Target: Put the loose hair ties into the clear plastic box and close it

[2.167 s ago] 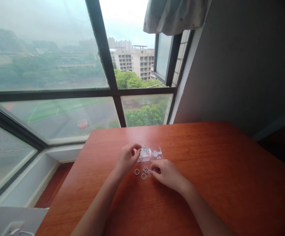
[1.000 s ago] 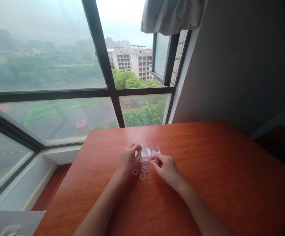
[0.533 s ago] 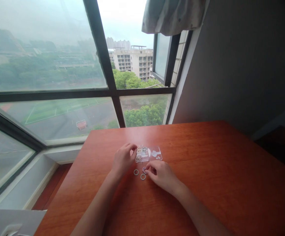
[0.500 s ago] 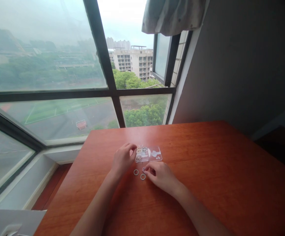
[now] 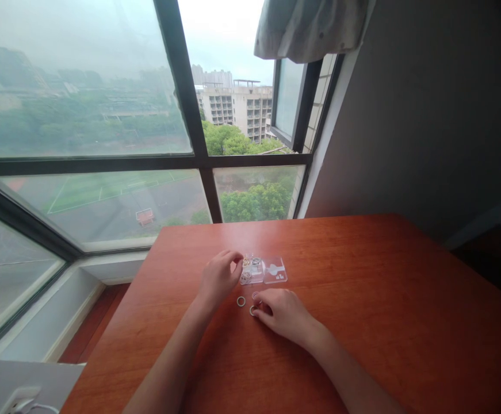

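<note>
A small clear plastic box [image 5: 252,271] lies open on the reddish wooden table [image 5: 362,299], its lid [image 5: 275,270] flat to the right. Several small metal rings sit inside it. My left hand [image 5: 218,280] rests just left of the box, fingers curled near its edge with nothing plainly in them. My right hand [image 5: 282,313] lies below the box, fingertips pinched down on loose rings [image 5: 254,309] on the table. One more ring [image 5: 241,301] lies free between my hands.
A large window with dark frames [image 5: 198,161] runs along the table's far and left sides. A grey wall [image 5: 427,115] stands to the right. A curtain [image 5: 310,29] hangs at the top. A white object [image 5: 17,397] shows at the lower left.
My right hand went up to the box about a second ago, then came back down onto the loose rings. My left hand drew slightly away from the box edge.
</note>
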Tool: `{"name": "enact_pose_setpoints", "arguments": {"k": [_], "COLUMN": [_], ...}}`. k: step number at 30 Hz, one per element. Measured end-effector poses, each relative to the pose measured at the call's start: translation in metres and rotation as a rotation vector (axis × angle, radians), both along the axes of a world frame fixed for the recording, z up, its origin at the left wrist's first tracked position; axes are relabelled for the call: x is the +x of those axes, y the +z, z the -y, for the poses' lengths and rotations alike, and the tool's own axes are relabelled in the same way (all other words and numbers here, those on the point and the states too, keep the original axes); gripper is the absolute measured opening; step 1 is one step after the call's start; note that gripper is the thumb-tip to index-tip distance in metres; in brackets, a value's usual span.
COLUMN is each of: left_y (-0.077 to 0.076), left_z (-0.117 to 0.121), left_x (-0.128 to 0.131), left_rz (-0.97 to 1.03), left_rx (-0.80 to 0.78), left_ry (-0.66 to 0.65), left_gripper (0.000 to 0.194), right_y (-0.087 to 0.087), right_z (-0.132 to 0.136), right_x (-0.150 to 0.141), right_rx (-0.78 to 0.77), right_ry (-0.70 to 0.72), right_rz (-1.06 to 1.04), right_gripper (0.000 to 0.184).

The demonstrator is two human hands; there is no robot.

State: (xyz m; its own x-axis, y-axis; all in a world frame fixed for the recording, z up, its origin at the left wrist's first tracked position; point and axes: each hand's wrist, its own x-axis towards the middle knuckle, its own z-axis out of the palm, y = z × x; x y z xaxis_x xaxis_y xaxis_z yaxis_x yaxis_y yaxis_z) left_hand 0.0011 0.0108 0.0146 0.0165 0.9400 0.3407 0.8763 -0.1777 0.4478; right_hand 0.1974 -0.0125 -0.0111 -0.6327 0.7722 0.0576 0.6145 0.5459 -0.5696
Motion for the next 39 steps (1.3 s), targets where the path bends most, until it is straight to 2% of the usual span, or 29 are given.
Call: {"name": "enact_pose_setpoints", "arguments": {"k": [10, 17, 22, 25, 28, 35, 39], "left_y": [0.000, 0.001, 0.001, -0.001, -0.003, 0.001, -0.004], "left_z": [0.001, 0.001, 0.002, 0.003, 0.005, 0.010, 0.008], "left_x": [0.001, 0.002, 0.006, 0.014, 0.024, 0.041, 0.040], "left_rz": [-0.003, 0.007, 0.095, 0.202, 0.320, 0.494, 0.476], "left_rx": [-0.013, -0.008, -0.013, -0.057, -0.132, -0.295, -0.250], "left_ry": [-0.009, -0.027, -0.099, -0.197, -0.303, -0.351, -0.319], "left_gripper": [0.013, 0.013, 0.013, 0.014, 0.014, 0.015, 0.012], "right_y": [0.005, 0.004, 0.003, 0.003, 0.002, -0.001, -0.001], "right_z": [-0.001, -0.002, -0.007, -0.011, -0.015, -0.015, -0.014], "right_x": [0.008, 0.010, 0.010, 0.012, 0.014, 0.013, 0.013], "right_rx": [-0.064, 0.013, 0.031, 0.074, 0.133, 0.217, 0.227], "right_ry": [0.003, -0.029, -0.165, -0.300, -0.377, -0.396, -0.399], "right_rz": [0.017, 0.090, -0.034, -0.121, -0.185, -0.241, -0.252], "right_gripper": [0.007, 0.007, 0.009, 0.011, 0.014, 0.012, 0.012]}}
